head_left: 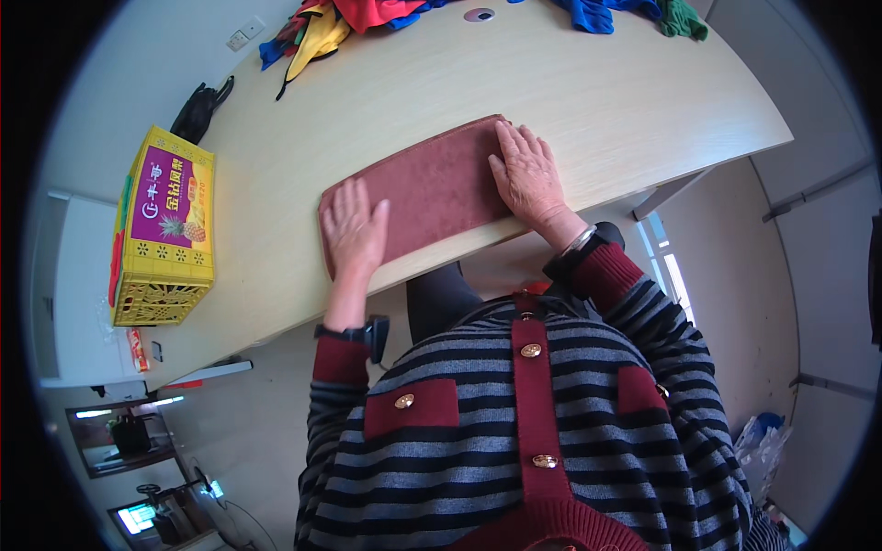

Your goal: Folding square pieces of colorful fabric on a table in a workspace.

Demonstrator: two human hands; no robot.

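A reddish-brown folded cloth [427, 188], which looks like a towel, lies as a long flat rectangle near the table's front edge, slightly slanted. My left hand [354, 228] rests flat on its left end with the fingers stretched out, a little blurred. On the right end lies my right hand [530, 174], palm down, fingers extended and the fingertips close to the far right corner. Neither hand grips the cloth. The part of the cloth under both palms is hidden.
The cloth lies on a pale wooden table [643, 110]. At the left stands a yellow crate [165, 230] with a purple panel, near a black object [197, 110]. Colourful clothes [367, 14] pile at the far edge, near a round cable hole [479, 15].
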